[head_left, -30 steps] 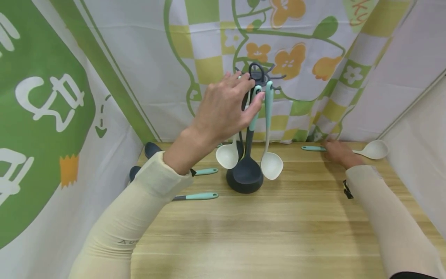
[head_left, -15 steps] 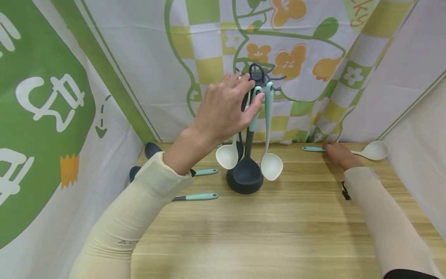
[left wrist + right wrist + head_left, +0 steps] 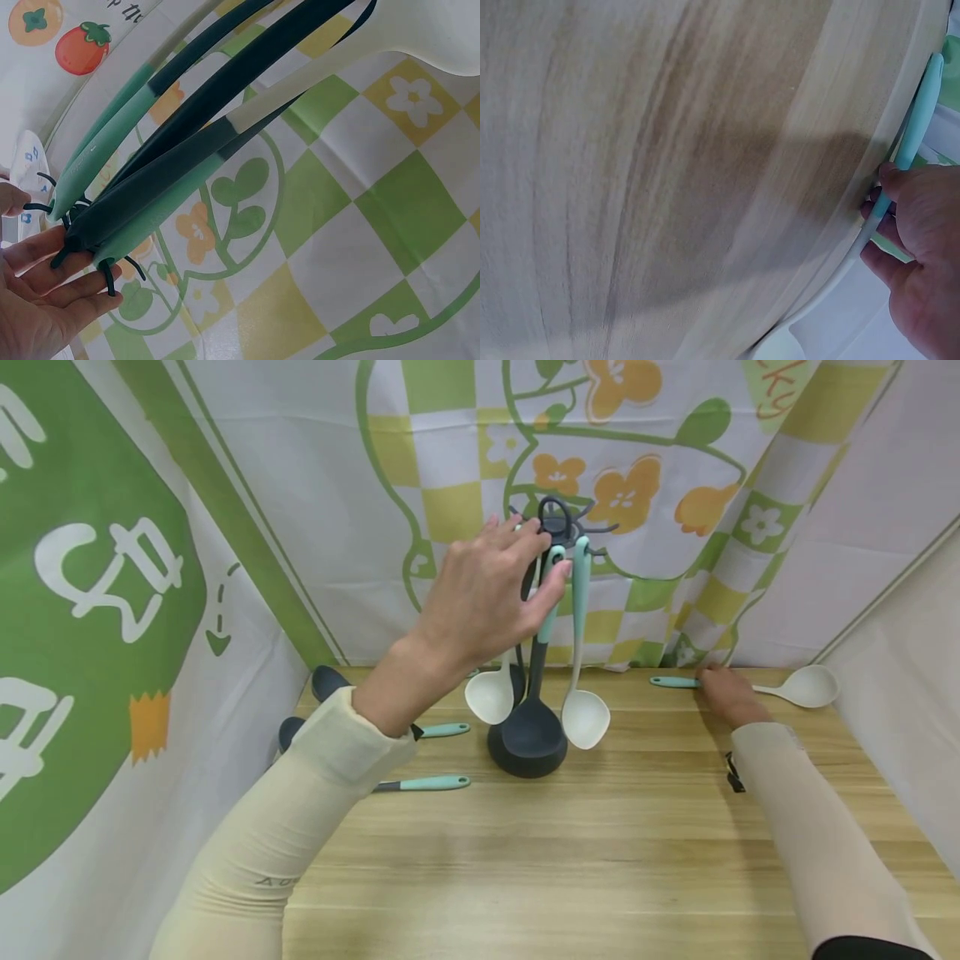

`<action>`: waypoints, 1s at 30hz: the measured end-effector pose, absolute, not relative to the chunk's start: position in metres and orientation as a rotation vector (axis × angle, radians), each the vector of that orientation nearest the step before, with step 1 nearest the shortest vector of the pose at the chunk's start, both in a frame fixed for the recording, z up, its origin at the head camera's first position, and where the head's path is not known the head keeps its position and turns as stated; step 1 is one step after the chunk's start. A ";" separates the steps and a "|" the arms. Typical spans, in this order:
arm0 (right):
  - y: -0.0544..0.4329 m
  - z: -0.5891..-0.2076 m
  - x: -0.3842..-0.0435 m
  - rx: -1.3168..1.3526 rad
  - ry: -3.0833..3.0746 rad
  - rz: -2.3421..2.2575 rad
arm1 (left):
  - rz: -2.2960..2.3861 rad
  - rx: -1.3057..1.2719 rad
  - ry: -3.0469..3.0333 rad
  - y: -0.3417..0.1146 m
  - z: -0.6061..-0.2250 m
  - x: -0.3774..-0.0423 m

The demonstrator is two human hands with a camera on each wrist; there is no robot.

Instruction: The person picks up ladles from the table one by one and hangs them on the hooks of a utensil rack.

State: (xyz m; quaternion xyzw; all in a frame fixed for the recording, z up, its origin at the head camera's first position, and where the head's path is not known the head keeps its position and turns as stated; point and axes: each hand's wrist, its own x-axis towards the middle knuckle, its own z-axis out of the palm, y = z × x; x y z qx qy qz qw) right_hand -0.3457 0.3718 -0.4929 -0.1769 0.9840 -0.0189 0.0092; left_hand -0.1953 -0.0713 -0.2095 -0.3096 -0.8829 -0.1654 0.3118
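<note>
My left hand [image 3: 487,585] holds the top of a dark utensil stand [image 3: 527,764], fingers and thumb spread around its hooks. From the stand hang a dark ladle [image 3: 531,727], a white ladle [image 3: 585,718] on the right and a smaller white ladle [image 3: 490,696] on the left. In the left wrist view, the fingers [image 3: 67,274] lie against the hooks and the handle ends. At the table's back right, my right hand [image 3: 727,693] pinches a white spoon [image 3: 810,685] by its mint handle [image 3: 922,105]. This spoon lies along the back edge.
Left of the stand, utensils with mint handles [image 3: 435,782] lie on the wooden table [image 3: 555,860], partly behind the left forearm. Dark utensil heads [image 3: 327,682] show near the left wall. A patterned cloth [image 3: 450,460] hangs behind the stand.
The right forearm has shifted slightly left, with the right hand still on the spoon. The left hand, the stand and the hanging ladles look unchanged.
</note>
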 end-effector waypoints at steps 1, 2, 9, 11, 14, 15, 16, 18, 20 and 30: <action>0.372 -0.493 -0.346 -0.562 3.077 -0.047 | -0.437 -0.817 -2.328 -0.071 -0.209 -0.196; 0.372 -0.493 -0.345 -0.573 3.080 -0.038 | -0.437 -0.817 -2.326 -0.071 -0.209 -0.196; 0.372 -0.490 -0.343 -0.654 3.093 -0.024 | -0.431 -0.816 -2.326 -0.071 -0.209 -0.195; 0.372 -0.488 -0.342 -0.670 3.095 -0.030 | -0.432 -0.812 -2.335 -0.071 -0.208 -0.195; 0.375 -0.486 -0.343 -0.673 3.099 -0.014 | -0.434 -0.806 -2.346 -0.071 -0.208 -0.195; 0.375 -0.485 -0.343 -0.667 3.101 -0.020 | -0.433 -0.805 -2.351 -0.071 -0.208 -0.195; 0.376 -0.484 -0.343 -0.662 3.103 -0.019 | -0.433 -0.805 -2.350 -0.071 -0.208 -0.195; 0.378 -0.482 -0.344 -0.650 3.110 -0.012 | -0.435 -0.810 -2.340 -0.071 -0.209 -0.195; 0.379 -0.479 -0.344 -0.649 3.114 -0.018 | -0.433 -0.816 -2.333 -0.071 -0.209 -0.195; 0.385 -0.472 -0.343 -0.718 3.170 -0.145 | -0.369 -0.835 -2.359 -0.072 -0.205 -0.195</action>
